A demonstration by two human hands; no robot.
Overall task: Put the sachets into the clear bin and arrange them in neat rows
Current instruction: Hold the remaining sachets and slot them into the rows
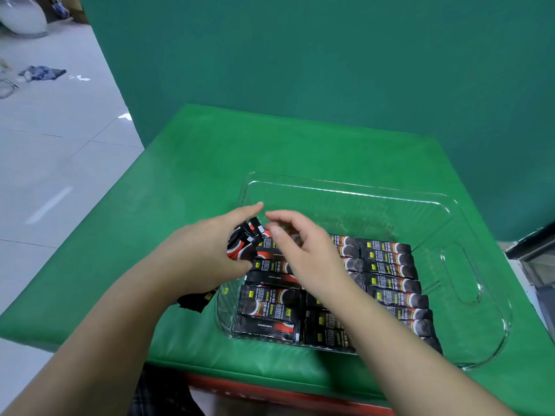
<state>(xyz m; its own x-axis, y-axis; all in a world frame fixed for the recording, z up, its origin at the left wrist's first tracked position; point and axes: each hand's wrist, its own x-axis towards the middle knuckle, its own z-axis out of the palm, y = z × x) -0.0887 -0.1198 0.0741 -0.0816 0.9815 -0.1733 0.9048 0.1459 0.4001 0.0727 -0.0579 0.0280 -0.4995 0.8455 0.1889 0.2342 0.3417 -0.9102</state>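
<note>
Green cloth covers the table, with a green backdrop behind and pale floor tiles at the left.

Clear bin: stands on the cloth at centre-right. Its far part shows bare bottom; its near part is filled.

Rows of sachets: black coffee sticks lying flat in about three columns inside the bin, mostly parallel. The near-left few look less even, though the arms hide part of them.

Left hand: at the bin's left wall, fingers and thumb curled round a bundle of sachets, which fans out above the rows.

Right hand: over the bin just beside the bundle, fingers loosely bent, thumb and forefinger close together; whether it pinches a stick cannot be told.

Loose sachet: on the cloth outside the bin, under the left wrist.

Step in hand: judged to be feeding sticks from the bundle into the next row. Next move calls for drawing one stick free, laying it parallel against the last one, then collecting the loose one.
</note>
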